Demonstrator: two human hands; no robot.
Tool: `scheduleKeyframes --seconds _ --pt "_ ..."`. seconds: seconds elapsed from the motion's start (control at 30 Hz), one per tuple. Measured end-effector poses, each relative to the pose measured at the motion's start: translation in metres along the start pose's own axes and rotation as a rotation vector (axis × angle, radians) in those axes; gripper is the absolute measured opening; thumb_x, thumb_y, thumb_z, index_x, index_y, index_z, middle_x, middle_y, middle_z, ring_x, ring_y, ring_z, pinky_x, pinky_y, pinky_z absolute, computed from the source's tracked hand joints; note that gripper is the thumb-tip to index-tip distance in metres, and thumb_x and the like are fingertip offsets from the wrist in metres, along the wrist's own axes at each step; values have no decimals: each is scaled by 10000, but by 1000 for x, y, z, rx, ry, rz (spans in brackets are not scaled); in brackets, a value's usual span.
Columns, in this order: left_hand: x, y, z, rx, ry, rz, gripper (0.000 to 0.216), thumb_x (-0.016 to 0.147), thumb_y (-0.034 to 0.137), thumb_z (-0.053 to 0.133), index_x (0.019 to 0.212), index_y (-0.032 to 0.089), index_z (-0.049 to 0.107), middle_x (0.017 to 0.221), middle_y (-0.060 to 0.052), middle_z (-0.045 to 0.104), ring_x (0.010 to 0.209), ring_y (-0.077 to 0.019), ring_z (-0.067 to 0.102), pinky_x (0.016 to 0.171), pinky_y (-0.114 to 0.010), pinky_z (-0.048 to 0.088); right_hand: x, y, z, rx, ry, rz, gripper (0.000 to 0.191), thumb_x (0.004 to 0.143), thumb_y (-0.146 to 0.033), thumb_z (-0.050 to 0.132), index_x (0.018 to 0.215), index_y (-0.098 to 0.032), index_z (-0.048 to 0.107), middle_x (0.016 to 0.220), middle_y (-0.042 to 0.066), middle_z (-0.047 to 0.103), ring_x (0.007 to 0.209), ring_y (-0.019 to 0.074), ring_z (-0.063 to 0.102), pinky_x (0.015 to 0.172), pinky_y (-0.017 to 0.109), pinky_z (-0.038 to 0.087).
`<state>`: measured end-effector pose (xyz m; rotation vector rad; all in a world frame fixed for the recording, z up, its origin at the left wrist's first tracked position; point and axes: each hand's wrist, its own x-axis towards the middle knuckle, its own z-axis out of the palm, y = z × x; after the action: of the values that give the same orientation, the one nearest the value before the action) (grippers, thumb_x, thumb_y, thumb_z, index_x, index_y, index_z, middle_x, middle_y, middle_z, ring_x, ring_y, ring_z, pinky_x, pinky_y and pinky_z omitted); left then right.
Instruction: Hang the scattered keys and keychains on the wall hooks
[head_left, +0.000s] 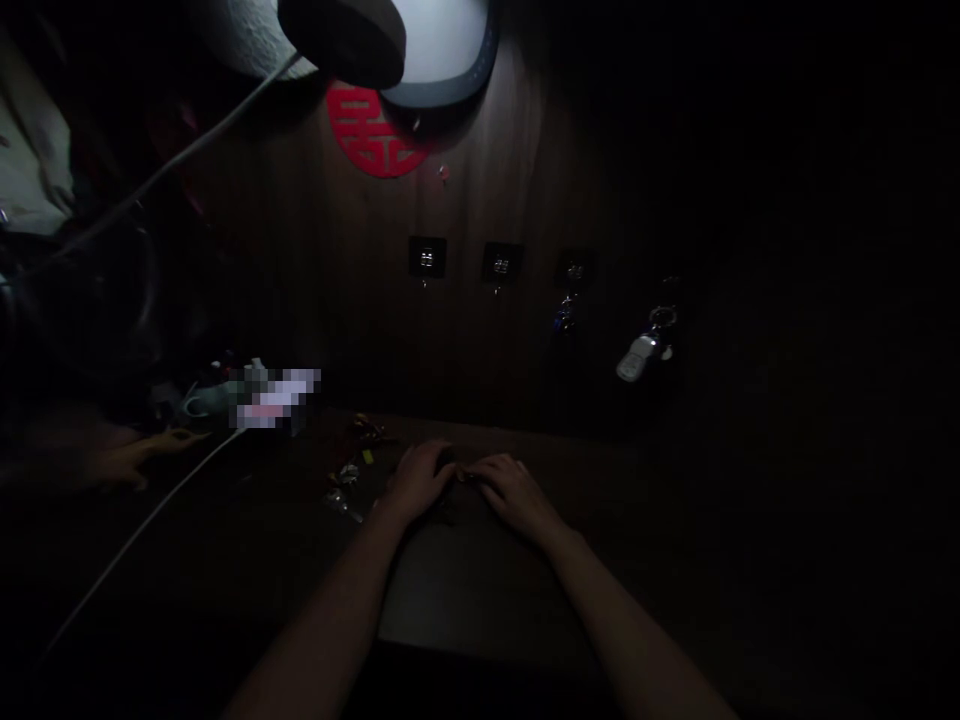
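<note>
In dim light, my left hand (418,480) and my right hand (517,495) meet low over the dark wooden surface (450,600). Their fingers are bent together around a small brownish thing (463,474) too dark to name. Just left of my left hand lies a loose cluster of small shiny metal pieces (345,503) that look like keys. A small yellow-green tag (367,456) lies among them, and darker bits sit behind it.
Scissors with yellow handles (154,445) and a blurred, lit device (277,398) with a white cable (150,530) are at the left. On the back panel hang keys (566,316) and a grey remote fob (640,358), below a red round paper cut-out (375,140).
</note>
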<state>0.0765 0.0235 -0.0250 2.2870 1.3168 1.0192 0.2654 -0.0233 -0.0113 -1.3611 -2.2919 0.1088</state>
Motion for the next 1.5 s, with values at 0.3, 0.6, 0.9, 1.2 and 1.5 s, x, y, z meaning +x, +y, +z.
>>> scheduleKeyframes --seconds 0.3,0.6,0.9,1.2,1.5 --pt "5 9 -6 -93 105 49 271 830 199 431 1030 216 613 1086 -55 649 1045 -186 569 949 -354 408 0 4 -2 2 5 37 306 854 -245 463 1129 -309 581 1104 45 594 1061 191 485 890 377 356" --pt "-1 -5 -22 393 191 -312 306 738 288 588 1004 147 649 1229 -188 534 1248 -409 321 982 -569 261 0 7 0 -13 22 45 265 865 -281 448 1081 -293 601 1097 46 597 1042 188 497 873 373 367" --pt "-1 13 -10 96 -65 128 244 812 234 476 993 219 640 1039 -65 655 1060 -235 522 941 -372 377 0 7 1 0 26 38 274 852 -247 469 1090 -291 597 1097 43 599 1042 188 495 884 370 361" --pt "-2 14 -6 -216 -142 169 323 791 131 436 1052 227 601 1059 -36 644 1013 -165 568 916 -301 419 0 10 2 -27 69 98 236 851 -234 461 1018 -274 624 1052 39 622 1023 194 500 867 377 353" --pt "2 13 -16 33 118 0 300 780 101 435 978 208 632 1026 -61 656 989 -212 575 889 -350 415 -1 8 -2 -21 75 144 235 844 -197 445 991 -248 622 1048 41 628 1025 195 499 860 370 345"
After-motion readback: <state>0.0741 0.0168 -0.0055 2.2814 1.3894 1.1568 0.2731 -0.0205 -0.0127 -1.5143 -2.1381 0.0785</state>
